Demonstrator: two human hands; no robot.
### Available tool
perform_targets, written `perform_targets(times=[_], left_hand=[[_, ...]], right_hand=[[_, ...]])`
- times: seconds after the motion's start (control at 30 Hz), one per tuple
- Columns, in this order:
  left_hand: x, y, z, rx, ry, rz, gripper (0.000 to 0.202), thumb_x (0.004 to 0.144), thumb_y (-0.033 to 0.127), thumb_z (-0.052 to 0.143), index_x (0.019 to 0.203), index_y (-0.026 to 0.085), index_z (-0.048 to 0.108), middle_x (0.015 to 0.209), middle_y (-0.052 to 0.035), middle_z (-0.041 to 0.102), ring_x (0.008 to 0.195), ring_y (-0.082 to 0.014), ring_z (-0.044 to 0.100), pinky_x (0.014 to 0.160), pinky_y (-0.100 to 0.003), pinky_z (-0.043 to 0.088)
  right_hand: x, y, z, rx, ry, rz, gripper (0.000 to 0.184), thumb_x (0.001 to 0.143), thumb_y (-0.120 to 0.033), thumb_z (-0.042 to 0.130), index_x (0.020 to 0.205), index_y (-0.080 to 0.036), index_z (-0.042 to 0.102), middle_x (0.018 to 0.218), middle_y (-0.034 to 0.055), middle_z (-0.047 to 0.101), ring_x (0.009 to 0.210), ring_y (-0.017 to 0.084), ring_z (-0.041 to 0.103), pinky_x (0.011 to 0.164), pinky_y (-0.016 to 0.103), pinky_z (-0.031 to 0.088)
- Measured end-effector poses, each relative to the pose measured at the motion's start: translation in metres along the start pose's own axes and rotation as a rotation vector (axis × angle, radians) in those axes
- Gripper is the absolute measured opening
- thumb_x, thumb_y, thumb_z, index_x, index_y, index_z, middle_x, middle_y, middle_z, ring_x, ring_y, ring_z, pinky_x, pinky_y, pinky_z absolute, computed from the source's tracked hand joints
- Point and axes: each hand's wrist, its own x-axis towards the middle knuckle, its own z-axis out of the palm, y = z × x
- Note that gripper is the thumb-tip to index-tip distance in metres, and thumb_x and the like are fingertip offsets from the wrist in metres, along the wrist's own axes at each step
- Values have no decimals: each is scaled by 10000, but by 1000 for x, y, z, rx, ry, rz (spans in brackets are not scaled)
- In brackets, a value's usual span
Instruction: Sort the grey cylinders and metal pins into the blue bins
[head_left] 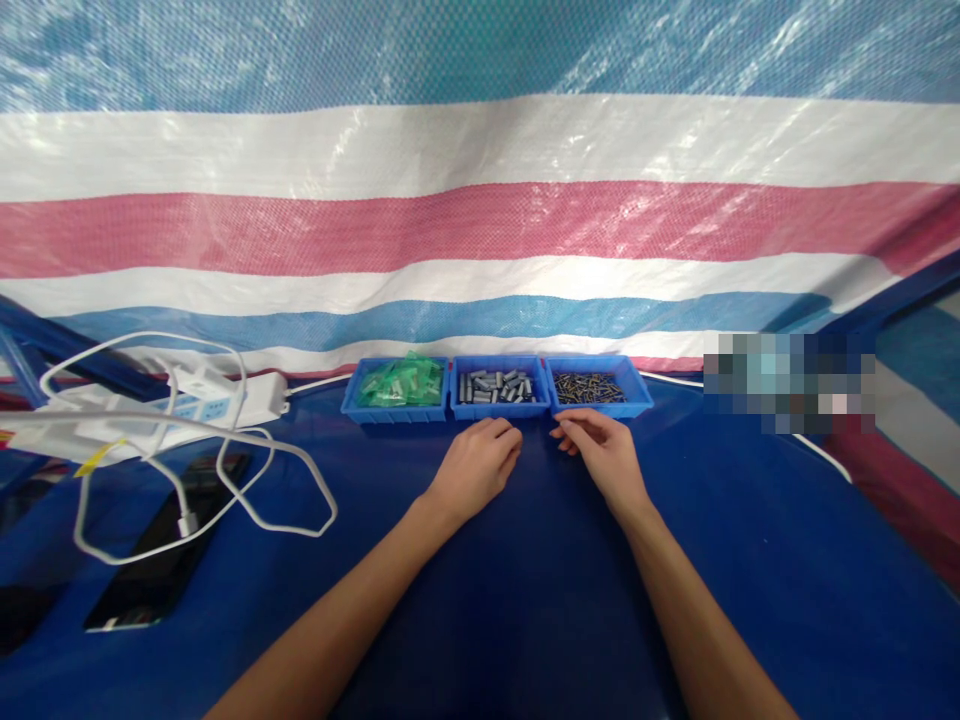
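Note:
Three small blue trays stand in a row at the far edge of a dark blue table (525, 600). The left tray (352, 403) holds green plastic bags, the middle tray (499, 408) grey metal cylinders, the right tray (639, 398) small dark screws. My left hand (478, 465) rests on the table just before the middle tray, fingers curled under. My right hand (600, 450) lies before the right tray, fingers bent and drawn together. Whether either hand holds something small is hidden.
A white power strip (217, 395) with looping white cables lies at the far left. A black phone (165, 545) on a charging cable lies near the left edge. A striped blue, white and red tarp (480, 230) hangs behind the table.

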Motion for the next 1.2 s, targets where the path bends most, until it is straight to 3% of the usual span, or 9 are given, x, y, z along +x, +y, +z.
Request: perform_targets(times=[0.2, 0.4, 0.47, 0.63, 0.83, 1.0, 1.2], left_hand=[[-5, -7, 7, -150, 93, -40, 249, 960, 122, 634, 1186, 186, 716, 1136, -84, 745, 1010, -225, 725, 926, -338, 591], [-9, -2, 8, -278, 158, -20, 260, 1006, 140, 559, 1161, 182, 764, 1113, -85, 797, 1061, -248, 725, 982, -398, 592], [-9, 3, 6, -419, 188, -91, 230, 992, 155, 591, 1106, 190, 788, 1073, -71, 809, 1004, -232, 745, 963, -379, 599], [-7, 7, 6, -913, 284, -431, 140, 868, 263, 775, 970, 174, 812, 965, -70, 819, 890, -225, 778, 858, -320, 623], [-7, 8, 11, -1191, 481, -634, 295, 734, 370, 903, 910, 150, 816, 937, -89, 813, 880, -222, 767, 883, -327, 609], [-9, 12, 14, -1292, 484, -674, 342, 719, 443, 909, 822, 139, 791, 819, -53, 782, 781, -188, 751, 809, -305, 631], [-10, 11, 15, -1259, 428, -634, 354, 753, 471, 881, 813, 136, 785, 795, -52, 776, 753, -188, 747, 809, -322, 645]], right_hand=[[1, 1, 0, -2, -5, -1, 278, 808, -421, 747, 928, -173, 785, 776, 79, 777, 619, 173, 669, 599, 300, 526], [1, 4, -1, -8, -14, 1, 290, 810, -428, 749, 944, -174, 788, 785, 85, 779, 630, 184, 675, 603, 310, 528], [1, 5, -1, -6, -16, -1, 293, 811, -434, 749, 943, -175, 788, 785, 85, 780, 629, 183, 674, 601, 308, 527], [-1, 1, 0, -4, -61, -22, 309, 836, -459, 743, 958, -179, 786, 808, 86, 789, 639, 183, 678, 616, 316, 539], [-11, -11, 9, 100, -321, -8, 361, 828, -465, 794, 1081, -208, 769, 897, 82, 813, 722, 211, 731, 671, 338, 569], [-17, -11, 18, 197, -371, 27, 379, 781, -414, 858, 1093, -217, 773, 910, 69, 815, 765, 223, 758, 735, 367, 602], [-16, -8, 19, 208, -397, 25, 376, 784, -400, 862, 1101, -213, 785, 874, 60, 809, 739, 207, 749, 735, 360, 596]])
